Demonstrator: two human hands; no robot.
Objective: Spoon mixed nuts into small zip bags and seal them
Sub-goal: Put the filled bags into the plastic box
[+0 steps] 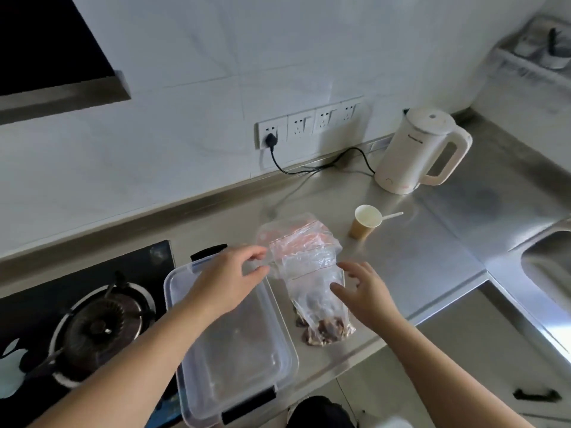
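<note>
I see the steel counter (432,248) first, with a gas stove (92,319) at its left end and a sink (547,267) at its right end. Under my left forearm lies a clear box (247,359) with a lid and black clips. A white kettle (417,149) stands far behind my right fingers, near the wall. Just ahead of both hands is a pile of empty zip bags (306,239) with red strips. My left hand (228,279) reaches to it, and thumb and forefinger pinch a bag edge at the pile's left side. My right hand (367,291) is spread, the fingers relaxed, and the fingertips touch the nuts bag (318,304), which lies between my hands; the nuts (324,332) sit at its near end. Beyond my right fingers stands a paper cup (364,222), with a white spoon (391,215) just behind it.
</note>
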